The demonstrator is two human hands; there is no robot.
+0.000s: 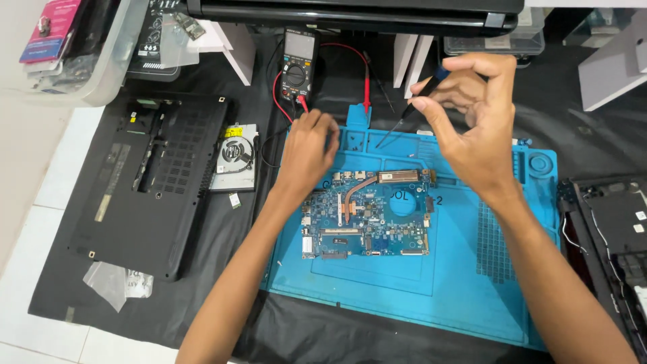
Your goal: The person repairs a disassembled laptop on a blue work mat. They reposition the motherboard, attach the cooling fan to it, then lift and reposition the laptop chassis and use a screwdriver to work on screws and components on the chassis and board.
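A blue laptop motherboard with a copper heat pipe lies on a blue repair mat. My left hand rests palm down on the mat at the board's upper left corner, fingers curled, holding nothing that I can see. My right hand hovers above the mat's upper right and pinches a thin dark screwdriver, its tip pointing down toward the mat's upper tray.
A multimeter with red and black leads lies behind my left hand. A black laptop bottom cover and a cooling fan lie to the left. Another opened laptop part lies at the right edge. Plastic bins stand at the back.
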